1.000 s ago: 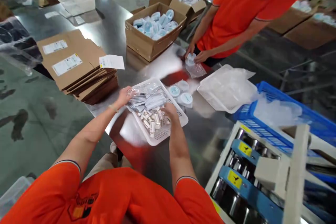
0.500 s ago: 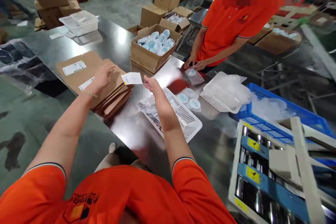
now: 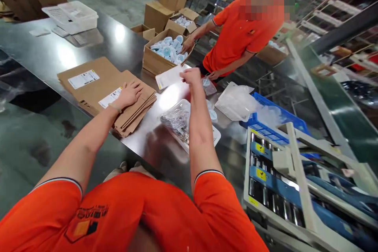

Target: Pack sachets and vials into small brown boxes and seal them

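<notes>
Brown flattened cardboard cartons [image 3: 110, 75] form a stack on the polished steel table [image 3: 118, 51], with the left hand [image 3: 128, 93] on top. Left fingers: extended, palm down on the stack beside a white printed label [image 3: 109, 98]; nothing is grasped. Right hand [image 3: 191, 75]: fingers curled, pinching one end of a rectangular white paper sheet with a yellow corner mark [image 3: 169, 78]. I cannot make out the thumb contact from my view. Sheet position: left of the right fingers, just beyond the stack's right-hand end. Its long axis runs from those fingers down-left in the view, toward the stack. I judge this offset the governing relation: the right hand is at the sheet, the left hand apart from it. A white perforated plastic basket [image 3: 217, 135] is partly hidden by the right forearm.
</notes>
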Motion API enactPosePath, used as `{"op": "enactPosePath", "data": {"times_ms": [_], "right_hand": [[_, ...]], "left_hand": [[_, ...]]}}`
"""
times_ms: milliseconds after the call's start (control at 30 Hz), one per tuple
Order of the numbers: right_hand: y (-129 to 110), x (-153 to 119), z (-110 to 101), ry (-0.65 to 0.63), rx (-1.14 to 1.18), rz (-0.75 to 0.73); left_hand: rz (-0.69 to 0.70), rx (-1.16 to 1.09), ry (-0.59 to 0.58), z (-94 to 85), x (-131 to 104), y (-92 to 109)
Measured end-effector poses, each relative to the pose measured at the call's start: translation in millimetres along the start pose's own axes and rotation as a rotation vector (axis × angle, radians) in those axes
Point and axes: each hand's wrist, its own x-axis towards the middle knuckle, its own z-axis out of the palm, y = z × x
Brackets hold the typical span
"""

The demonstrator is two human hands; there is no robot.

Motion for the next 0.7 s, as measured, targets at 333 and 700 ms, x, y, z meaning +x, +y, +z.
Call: {"op": "enactPosePath", "data": {"times_ms": [333,700], "right_hand": [[-51.8,-175.5,115.2,0.06,0.74,0.127],[-101.5,-250.3,233.8,-0.757,1.079,0.282]], "left_hand": [[-0.192,-1.053,0.393,-19.9,-83.3,54.9],[-0.491,-0.764,0.713,-162.0,-210.0,-7.0]]}}
